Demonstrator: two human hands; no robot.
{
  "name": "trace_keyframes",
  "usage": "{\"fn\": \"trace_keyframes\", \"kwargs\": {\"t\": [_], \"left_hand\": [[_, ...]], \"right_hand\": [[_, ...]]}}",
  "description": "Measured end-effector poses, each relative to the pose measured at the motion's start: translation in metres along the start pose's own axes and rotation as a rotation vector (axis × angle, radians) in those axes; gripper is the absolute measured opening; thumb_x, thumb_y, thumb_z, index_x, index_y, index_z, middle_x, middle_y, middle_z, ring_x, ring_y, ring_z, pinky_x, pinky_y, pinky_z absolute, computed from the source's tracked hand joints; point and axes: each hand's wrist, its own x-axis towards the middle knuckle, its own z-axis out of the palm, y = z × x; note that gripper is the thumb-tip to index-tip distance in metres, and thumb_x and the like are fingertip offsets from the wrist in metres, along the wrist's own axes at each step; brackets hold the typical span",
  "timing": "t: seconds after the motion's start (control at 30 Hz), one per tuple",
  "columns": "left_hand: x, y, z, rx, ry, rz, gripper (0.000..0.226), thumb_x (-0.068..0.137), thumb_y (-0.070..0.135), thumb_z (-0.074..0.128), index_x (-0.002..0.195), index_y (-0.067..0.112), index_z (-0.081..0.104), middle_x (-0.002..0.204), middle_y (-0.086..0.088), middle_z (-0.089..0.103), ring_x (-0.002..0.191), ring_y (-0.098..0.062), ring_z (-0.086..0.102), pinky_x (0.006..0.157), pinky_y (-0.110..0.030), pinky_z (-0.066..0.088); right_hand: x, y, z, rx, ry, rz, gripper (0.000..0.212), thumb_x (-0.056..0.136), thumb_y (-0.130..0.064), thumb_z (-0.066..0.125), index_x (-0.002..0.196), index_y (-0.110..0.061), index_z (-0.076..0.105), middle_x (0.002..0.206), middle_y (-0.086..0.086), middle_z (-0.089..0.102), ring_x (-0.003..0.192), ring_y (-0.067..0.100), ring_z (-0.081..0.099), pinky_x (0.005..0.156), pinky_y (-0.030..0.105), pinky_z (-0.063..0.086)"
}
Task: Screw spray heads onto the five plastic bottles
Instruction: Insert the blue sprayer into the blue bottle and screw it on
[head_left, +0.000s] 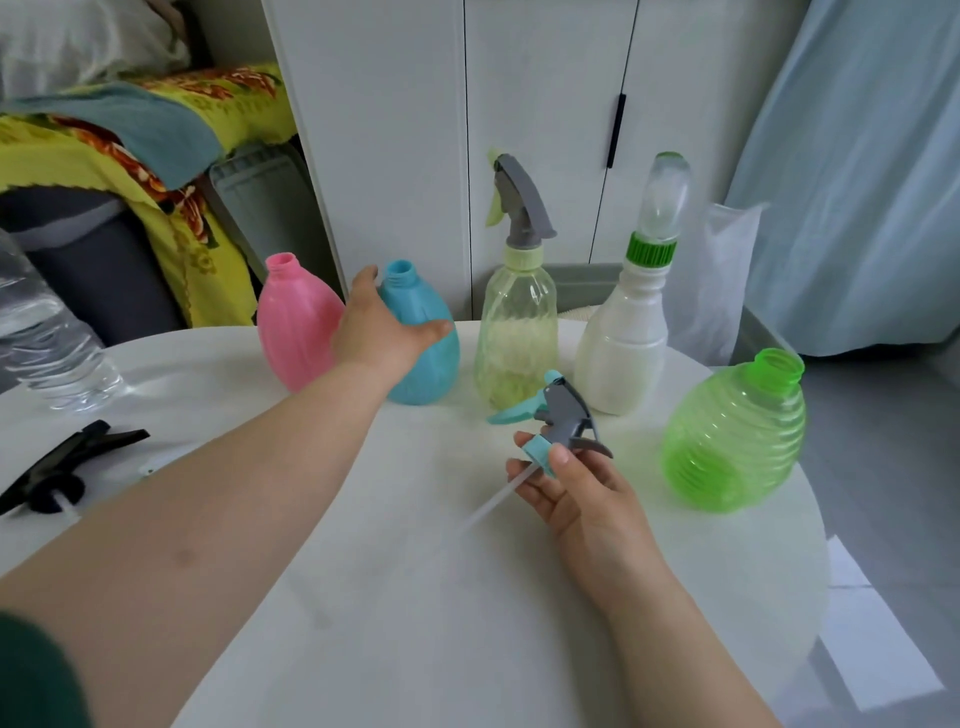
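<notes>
My left hand curled round the open-necked blue bottle standing on the table beside the pink bottle, my right hand pinching a grey-and-teal spray head by its collar

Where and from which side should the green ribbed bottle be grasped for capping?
Probably wrap the green ribbed bottle around its wide belly, coming from the near side. The ridges give purchase, nothing stands in front of it, and the open threaded neck stays free.

Pink bottle, blue bottle, ribbed bright-green bottle, white bottle, grey-and-turquoise spray head.
</notes>
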Motion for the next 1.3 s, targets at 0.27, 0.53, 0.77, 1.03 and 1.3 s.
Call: {"fn": "trace_keyframes", "kwargs": {"t": [0.27, 0.53, 0.77, 1.03, 1.3], "left_hand": [[-0.010, -0.005, -0.002, -0.028, 0.036, 0.031, 0.075, 0.062, 0.026, 0.076, 0.125, 0.013, 0.036, 0.126, -0.007, 0.050, 0.113, -0.028, 0.049, 0.090, -0.038, 0.042], [-0.039, -0.016, -0.022, -0.038, -0.052, 0.079, 0.070, 0.063, 0.025, 0.077, 0.121, 0.019, 0.038, 0.108, 0.005, 0.046, 0.096, -0.016, 0.044, 0.079, -0.032, 0.037], [-0.084, -0.022, -0.051, -0.165, -0.214, 0.125, 0.056, 0.062, 0.022, 0.077, 0.102, 0.034, 0.040, 0.090, 0.024, 0.049, 0.081, 0.006, 0.049, 0.063, -0.013, 0.037], [-0.127, -0.042, -0.075, -0.317, -0.303, 0.096, 0.057, 0.057, 0.026, 0.082, 0.092, 0.049, 0.043, 0.098, 0.027, 0.052, 0.082, 0.025, 0.048, 0.063, -0.002, 0.042], [-0.140, -0.041, -0.078, -0.396, -0.339, 0.115, 0.057, 0.059, 0.017, 0.080, 0.087, 0.050, 0.043, 0.094, 0.025, 0.053, 0.077, 0.021, 0.051, 0.056, 0.000, 0.040]], "right_hand": [[0.000, -0.002, 0.000, 0.037, 0.032, 0.006, 0.021, 0.061, -0.015, 0.057, 0.082, -0.008, 0.057, 0.074, 0.000, 0.075, 0.064, 0.019, 0.070, 0.060, 0.024, 0.057], [-0.003, -0.005, 0.003, -0.001, 0.028, -0.015, 0.024, 0.063, -0.016, 0.056, 0.086, -0.010, 0.060, 0.075, -0.001, 0.075, 0.066, 0.018, 0.070, 0.061, 0.023, 0.057], [-0.019, -0.019, 0.010, -0.040, -0.048, -0.119, 0.022, 0.066, -0.017, 0.053, 0.086, -0.015, 0.062, 0.080, -0.002, 0.075, 0.070, 0.017, 0.069, 0.065, 0.024, 0.056], [-0.030, -0.066, 0.045, -0.091, -0.003, -0.269, 0.017, 0.087, -0.009, 0.040, 0.086, -0.015, 0.056, 0.073, -0.008, 0.074, 0.069, 0.009, 0.069, 0.064, 0.019, 0.055], [-0.032, -0.110, 0.109, -0.188, 0.009, -0.484, 0.013, 0.089, -0.007, 0.045, 0.081, -0.014, 0.052, 0.082, 0.000, 0.066, 0.066, 0.010, 0.068, 0.065, 0.021, 0.055]]}}
